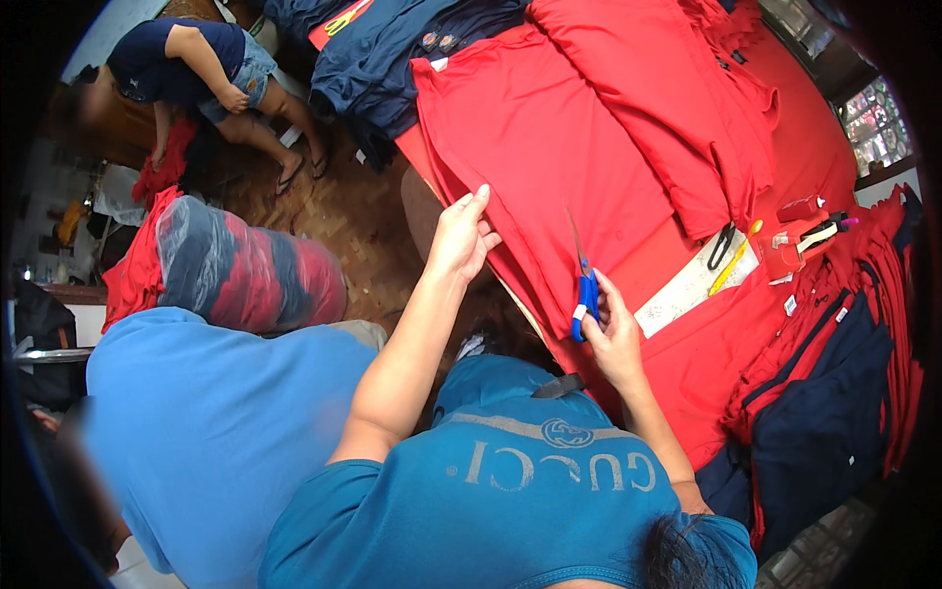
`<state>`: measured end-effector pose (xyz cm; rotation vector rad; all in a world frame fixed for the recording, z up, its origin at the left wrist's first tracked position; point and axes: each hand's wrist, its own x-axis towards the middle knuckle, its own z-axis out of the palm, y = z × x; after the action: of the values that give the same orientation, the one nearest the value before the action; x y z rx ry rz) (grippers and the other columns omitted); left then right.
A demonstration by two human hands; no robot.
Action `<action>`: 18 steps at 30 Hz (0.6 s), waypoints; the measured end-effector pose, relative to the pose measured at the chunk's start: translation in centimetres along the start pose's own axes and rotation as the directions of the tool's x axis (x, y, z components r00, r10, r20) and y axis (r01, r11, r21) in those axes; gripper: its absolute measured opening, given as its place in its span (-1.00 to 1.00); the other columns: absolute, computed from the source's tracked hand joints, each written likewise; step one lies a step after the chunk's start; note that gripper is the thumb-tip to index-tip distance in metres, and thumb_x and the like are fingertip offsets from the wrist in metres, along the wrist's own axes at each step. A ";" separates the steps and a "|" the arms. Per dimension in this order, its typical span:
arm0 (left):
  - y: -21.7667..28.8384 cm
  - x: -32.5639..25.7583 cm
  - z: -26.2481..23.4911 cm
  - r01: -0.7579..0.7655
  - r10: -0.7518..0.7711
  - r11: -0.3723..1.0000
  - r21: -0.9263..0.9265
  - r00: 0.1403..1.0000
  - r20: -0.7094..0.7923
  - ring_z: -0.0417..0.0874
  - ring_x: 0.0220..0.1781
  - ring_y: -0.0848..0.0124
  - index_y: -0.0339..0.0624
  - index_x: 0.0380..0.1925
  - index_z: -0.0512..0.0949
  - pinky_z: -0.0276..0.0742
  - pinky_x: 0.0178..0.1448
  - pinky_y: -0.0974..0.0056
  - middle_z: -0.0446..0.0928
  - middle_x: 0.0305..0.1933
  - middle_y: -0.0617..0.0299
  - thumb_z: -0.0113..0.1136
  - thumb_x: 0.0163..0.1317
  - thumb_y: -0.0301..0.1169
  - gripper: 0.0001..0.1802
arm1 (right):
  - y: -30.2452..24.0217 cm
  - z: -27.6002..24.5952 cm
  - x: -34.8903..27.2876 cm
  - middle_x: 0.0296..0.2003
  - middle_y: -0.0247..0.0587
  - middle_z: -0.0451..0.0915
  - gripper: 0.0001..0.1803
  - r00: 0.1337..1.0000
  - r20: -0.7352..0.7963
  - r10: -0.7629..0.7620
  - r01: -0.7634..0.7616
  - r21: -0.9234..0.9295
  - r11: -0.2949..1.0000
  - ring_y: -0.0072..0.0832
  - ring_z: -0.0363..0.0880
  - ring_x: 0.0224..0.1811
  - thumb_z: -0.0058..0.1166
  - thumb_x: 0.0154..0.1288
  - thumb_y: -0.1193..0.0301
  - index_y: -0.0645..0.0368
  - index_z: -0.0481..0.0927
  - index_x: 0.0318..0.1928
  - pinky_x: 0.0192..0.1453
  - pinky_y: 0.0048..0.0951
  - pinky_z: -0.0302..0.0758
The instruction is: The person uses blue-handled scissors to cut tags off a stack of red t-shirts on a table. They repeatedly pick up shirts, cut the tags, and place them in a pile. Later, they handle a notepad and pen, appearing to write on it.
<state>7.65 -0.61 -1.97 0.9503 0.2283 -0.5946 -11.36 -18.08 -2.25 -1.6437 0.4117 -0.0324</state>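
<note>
My right hand [616, 339] is closed around blue-handled scissors [585, 294], their blades pointing up over a red shirt [549, 147] spread flat on the red-covered table [814, 147]. My left hand [461, 236] reaches to the shirt's left edge, fingers stretched out and resting on the fabric near the table's side. Both forearms come up from my teal shirt [510, 491] at the bottom.
More red shirts [677, 98] lie folded to the right, navy garments [392, 49] at the top. A paper sheet [687, 294] carries black scissors [721, 245] and a yellow pencil [736, 257]. Navy and red stacks [824, 412] fill the right. A plastic-wrapped bundle [245, 265] and a seated person [196, 69] are on the left.
</note>
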 end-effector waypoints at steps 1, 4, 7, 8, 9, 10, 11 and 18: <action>0.1 -0.2 0.1 0.000 0.000 1.000 0.007 1.000 0.007 0.63 0.02 0.26 -0.18 -0.10 0.49 0.50 0.08 0.06 0.58 0.03 0.12 0.08 0.39 -0.32 -0.79 | -0.1 -0.6 0.2 0.10 0.06 0.50 -0.33 1.000 -0.017 -0.025 0.024 -0.089 0.996 -0.31 0.53 0.14 0.06 0.21 0.52 0.29 0.25 0.35 0.19 -0.36 0.45; 0.5 -0.7 0.2 -0.013 0.012 1.000 0.029 1.000 0.027 0.59 0.10 0.23 -0.17 -0.06 0.50 0.42 0.15 0.03 0.56 0.09 0.12 0.06 0.36 -0.37 -0.79 | -1.6 -1.9 0.9 0.02 -0.02 0.57 -0.36 0.995 -0.054 -0.086 0.070 -0.243 0.967 -0.49 0.57 -0.06 0.11 0.20 0.51 0.27 0.32 0.32 0.06 -0.44 0.50; 0.4 -0.6 0.1 -0.008 0.004 0.998 0.065 0.998 0.057 0.56 0.13 0.25 -0.13 -0.02 0.47 0.39 0.17 0.01 0.54 0.11 0.16 0.07 0.30 -0.47 -0.75 | -2.8 -2.5 1.4 -0.14 -0.14 0.57 -0.32 0.987 -0.055 -0.151 0.136 -0.208 0.969 -0.56 0.55 -0.17 0.15 0.19 0.52 0.25 0.30 0.35 -0.04 -0.50 0.52; 0.5 -0.7 0.2 -0.002 -0.004 0.996 0.092 0.998 0.058 0.54 0.14 0.26 -0.12 0.02 0.44 0.38 0.18 0.01 0.53 0.12 0.17 0.06 0.28 -0.50 -0.70 | -2.7 -2.5 1.6 -0.16 -0.17 0.55 -0.33 0.987 -0.059 -0.150 0.140 -0.153 0.978 -0.57 0.56 -0.17 0.15 0.21 0.53 0.26 0.29 0.35 -0.05 -0.52 0.52; 0.5 -0.7 0.3 0.005 -0.012 0.993 0.119 0.998 0.060 0.52 0.15 0.27 -0.11 0.06 0.42 0.37 0.19 0.00 0.51 0.14 0.19 0.06 0.26 -0.53 -0.65 | -2.7 -2.4 1.8 -0.18 -0.20 0.54 -0.34 0.987 -0.062 -0.150 0.143 -0.097 0.985 -0.58 0.56 -0.17 0.14 0.22 0.54 0.27 0.29 0.35 -0.06 -0.53 0.52; 0.4 -0.8 0.3 0.008 -0.016 0.992 0.124 0.998 0.062 0.51 0.16 0.28 -0.09 0.11 0.39 0.36 0.20 0.01 0.49 0.16 0.19 0.07 0.23 -0.56 -0.59 | -2.7 -2.3 2.0 -0.20 -0.23 0.52 -0.34 0.987 -0.067 -0.149 0.146 -0.041 0.988 -0.58 0.56 -0.17 0.13 0.24 0.55 0.28 0.28 0.35 -0.08 -0.55 0.52; 0.3 -0.9 0.4 0.012 -0.021 0.992 0.127 0.998 0.064 0.50 0.17 0.29 -0.08 0.15 0.36 0.35 0.21 0.01 0.47 0.18 0.20 0.08 0.20 -0.59 -0.52 | -2.7 -2.2 2.1 -0.19 -0.24 0.52 -0.35 0.989 -0.056 -0.140 0.140 -0.006 0.990 -0.59 0.57 -0.16 0.12 0.25 0.56 0.29 0.27 0.36 -0.09 -0.56 0.52; -0.3 -1.8 0.5 0.024 -0.033 0.991 0.135 0.997 0.070 0.50 0.19 0.30 -0.04 0.28 0.25 0.36 0.21 0.03 0.43 0.22 0.22 0.09 0.12 -0.70 -0.31 | -1.6 -2.0 2.0 -0.14 -0.27 0.50 -0.36 0.996 -0.007 -0.085 0.085 0.185 0.979 -0.56 0.61 -0.07 0.03 0.32 0.62 0.34 0.19 0.39 -0.11 -0.62 0.51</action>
<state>5.99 -0.47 -1.18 1.0543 0.1394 -0.6757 -9.62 -20.44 -0.90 -1.4767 0.3280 -0.1305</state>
